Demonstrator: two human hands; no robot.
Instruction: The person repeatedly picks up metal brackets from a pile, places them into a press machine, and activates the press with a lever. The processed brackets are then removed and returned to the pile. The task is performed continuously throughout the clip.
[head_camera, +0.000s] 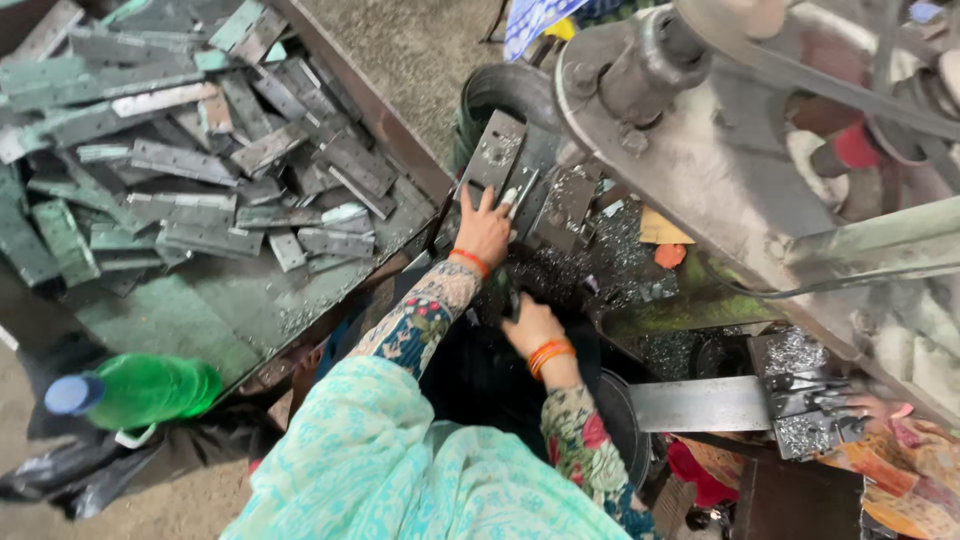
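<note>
Right hand (532, 327) low by the lap, grip curled on something dark; whether it grasps, cannot tell. Left hand (484, 228) further out, fingers spread flat, released, steadying a punched metal plate (495, 150) leaning by the press (700, 170). Best keep fingertips off sharp edges. Beyond, stacked plates (190, 150) fill the tray (410, 160).
</note>
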